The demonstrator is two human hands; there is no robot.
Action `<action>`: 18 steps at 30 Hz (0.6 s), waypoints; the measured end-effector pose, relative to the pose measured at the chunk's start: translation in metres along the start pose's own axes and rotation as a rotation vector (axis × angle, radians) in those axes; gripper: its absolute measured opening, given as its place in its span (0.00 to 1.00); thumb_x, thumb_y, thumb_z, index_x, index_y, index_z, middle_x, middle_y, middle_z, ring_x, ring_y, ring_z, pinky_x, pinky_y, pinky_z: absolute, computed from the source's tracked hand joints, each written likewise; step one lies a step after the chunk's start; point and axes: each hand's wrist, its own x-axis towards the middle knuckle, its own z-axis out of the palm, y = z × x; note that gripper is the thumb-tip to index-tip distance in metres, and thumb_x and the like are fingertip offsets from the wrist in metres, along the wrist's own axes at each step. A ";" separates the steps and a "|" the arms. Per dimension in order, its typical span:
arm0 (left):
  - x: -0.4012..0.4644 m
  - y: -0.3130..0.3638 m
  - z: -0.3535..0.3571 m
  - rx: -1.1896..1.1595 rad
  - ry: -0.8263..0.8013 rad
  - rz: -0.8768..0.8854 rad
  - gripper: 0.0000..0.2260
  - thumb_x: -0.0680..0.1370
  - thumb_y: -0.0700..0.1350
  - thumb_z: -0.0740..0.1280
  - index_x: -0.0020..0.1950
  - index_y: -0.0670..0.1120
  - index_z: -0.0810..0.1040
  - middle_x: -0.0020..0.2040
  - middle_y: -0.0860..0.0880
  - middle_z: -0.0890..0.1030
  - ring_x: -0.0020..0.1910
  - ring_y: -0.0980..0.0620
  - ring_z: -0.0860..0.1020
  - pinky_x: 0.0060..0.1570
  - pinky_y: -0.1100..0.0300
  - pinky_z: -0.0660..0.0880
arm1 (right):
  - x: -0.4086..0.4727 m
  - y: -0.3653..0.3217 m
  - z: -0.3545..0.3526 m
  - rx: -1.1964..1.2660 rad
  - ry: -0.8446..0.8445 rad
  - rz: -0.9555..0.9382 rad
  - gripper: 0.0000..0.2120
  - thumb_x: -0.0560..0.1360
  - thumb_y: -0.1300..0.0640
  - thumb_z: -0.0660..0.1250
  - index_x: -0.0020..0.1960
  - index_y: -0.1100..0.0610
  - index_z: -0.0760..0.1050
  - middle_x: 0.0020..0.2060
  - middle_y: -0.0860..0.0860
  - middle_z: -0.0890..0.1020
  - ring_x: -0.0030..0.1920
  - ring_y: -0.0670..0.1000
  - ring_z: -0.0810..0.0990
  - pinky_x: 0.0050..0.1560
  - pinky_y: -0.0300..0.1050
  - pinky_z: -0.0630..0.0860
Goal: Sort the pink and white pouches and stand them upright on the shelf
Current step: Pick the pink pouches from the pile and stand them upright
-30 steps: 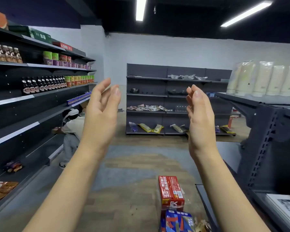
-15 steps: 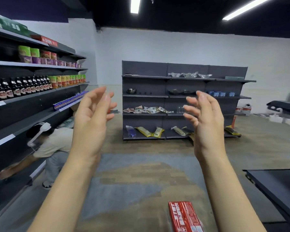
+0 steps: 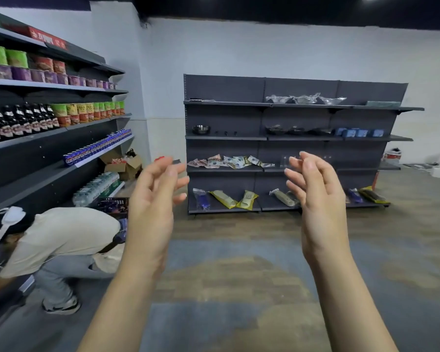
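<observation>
My left hand (image 3: 154, 207) and my right hand (image 3: 318, 199) are raised in front of me, palms facing each other, fingers apart and slightly curled, holding nothing. Far ahead stands a dark grey shelf unit (image 3: 290, 138). On its third shelf lie several flat pink and white pouches (image 3: 226, 161) in a loose heap, none upright. Both hands are well short of that shelf, at about the pouches' height in the view.
A person in a beige shirt (image 3: 59, 240) crouches at the long left shelving (image 3: 48, 133), which holds bottles, cups and cans. Open cardboard boxes (image 3: 123, 165) sit in the corner. Yellow and blue packs (image 3: 229, 198) lie on the far unit's bottom shelf. Wood-and-grey floor lies between.
My view has swung left, away from the right-hand shelf with white pouches and the red boxes below. The far shelf unit looks nearer. My fingers have curled slightly; both hands stay empty.
</observation>
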 end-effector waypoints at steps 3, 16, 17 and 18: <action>0.058 -0.052 0.021 0.008 0.033 -0.042 0.06 0.80 0.46 0.60 0.53 0.54 0.75 0.53 0.53 0.81 0.52 0.55 0.79 0.47 0.61 0.74 | 0.062 0.052 0.007 -0.017 0.006 0.035 0.07 0.79 0.51 0.58 0.49 0.43 0.75 0.50 0.45 0.80 0.54 0.44 0.79 0.54 0.40 0.73; 0.344 -0.209 0.124 0.111 0.031 -0.033 0.07 0.79 0.48 0.62 0.55 0.60 0.70 0.52 0.62 0.75 0.60 0.57 0.75 0.64 0.55 0.71 | 0.349 0.239 0.075 -0.118 -0.132 0.095 0.14 0.78 0.47 0.60 0.63 0.43 0.69 0.52 0.31 0.73 0.53 0.29 0.70 0.50 0.30 0.66; 0.364 -0.221 0.129 0.117 0.034 -0.033 0.07 0.79 0.49 0.62 0.55 0.59 0.69 0.52 0.63 0.75 0.62 0.56 0.74 0.65 0.55 0.71 | 0.367 0.253 0.080 -0.124 -0.134 0.096 0.15 0.78 0.46 0.59 0.64 0.43 0.69 0.52 0.31 0.73 0.53 0.29 0.70 0.51 0.30 0.65; 0.385 -0.233 0.133 0.127 0.038 -0.033 0.07 0.79 0.50 0.61 0.56 0.59 0.69 0.52 0.63 0.75 0.63 0.56 0.73 0.65 0.55 0.70 | 0.385 0.267 0.085 -0.133 -0.134 0.098 0.16 0.78 0.46 0.59 0.65 0.43 0.69 0.53 0.31 0.72 0.54 0.30 0.70 0.51 0.31 0.64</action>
